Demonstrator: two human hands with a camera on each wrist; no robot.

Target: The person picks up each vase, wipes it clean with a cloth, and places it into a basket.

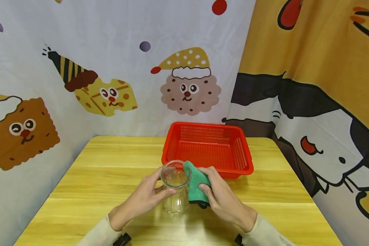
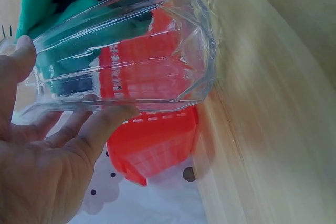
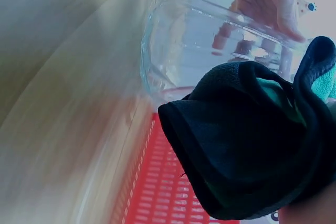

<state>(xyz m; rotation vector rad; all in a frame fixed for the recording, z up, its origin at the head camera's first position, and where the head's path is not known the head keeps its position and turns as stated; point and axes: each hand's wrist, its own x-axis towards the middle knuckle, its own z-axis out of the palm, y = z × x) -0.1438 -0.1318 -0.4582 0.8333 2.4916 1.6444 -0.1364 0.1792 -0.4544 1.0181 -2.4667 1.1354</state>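
Note:
A clear faceted glass (image 1: 176, 200) stands upright near the middle of the table, its round rim facing up. My left hand (image 1: 147, 194) grips it from the left, thumb on the near side and fingers behind, as the left wrist view of the glass (image 2: 131, 61) shows. In my right hand (image 1: 222, 196) is a folded green cloth (image 1: 198, 184) with a dark edge, pinched between thumb and fingers and held against the right side of the glass near the rim. In the right wrist view the dark side of the cloth (image 3: 236, 135) hides most of that hand.
Just behind the hands sits a red plastic basket (image 1: 207, 150) with slotted walls. The wooden table (image 1: 117, 164) runs back to a patterned curtain (image 1: 110, 34), with a yellow one (image 1: 319, 44) on the right.

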